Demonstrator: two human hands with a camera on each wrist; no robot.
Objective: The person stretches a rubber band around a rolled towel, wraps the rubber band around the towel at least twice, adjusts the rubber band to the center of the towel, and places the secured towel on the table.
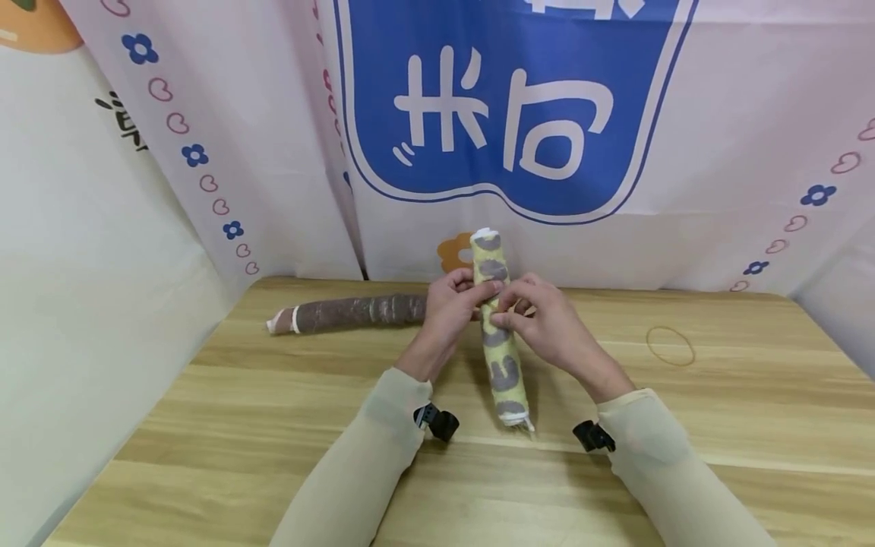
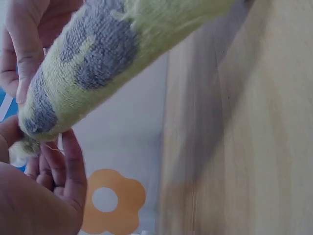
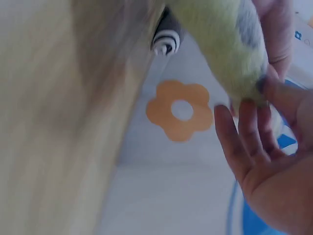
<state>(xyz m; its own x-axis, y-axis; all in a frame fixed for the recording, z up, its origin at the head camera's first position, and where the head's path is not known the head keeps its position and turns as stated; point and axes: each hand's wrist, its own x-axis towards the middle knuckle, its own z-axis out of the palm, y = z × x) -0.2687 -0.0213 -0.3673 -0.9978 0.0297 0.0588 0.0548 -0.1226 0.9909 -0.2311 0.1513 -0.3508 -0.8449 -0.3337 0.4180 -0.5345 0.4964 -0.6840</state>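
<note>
A rolled towel [image 1: 504, 372], pale yellow-green with grey patches, is held up off the table, its far end tilted upward. My left hand [image 1: 451, 304] grips it around the middle from the left, thumb lying across the front. From the other side, my right hand [image 1: 540, 315] pinches the same stretch between thumb and fingers. In the left wrist view, the left hand's thumb and fingers [image 2: 74, 166] close on the narrowed part of the towel roll [image 2: 98, 63]. The right wrist view shows the right thumb and fingertips [image 3: 249, 115] touching the roll.
A dark brown rolled towel [image 1: 342, 313] with a white stripe lies at the back left of the wooden table [image 1: 225, 441]. A thin yellowish rubber band [image 1: 649, 346] lies to the right. Behind the table hangs a printed cloth [image 1: 287, 152].
</note>
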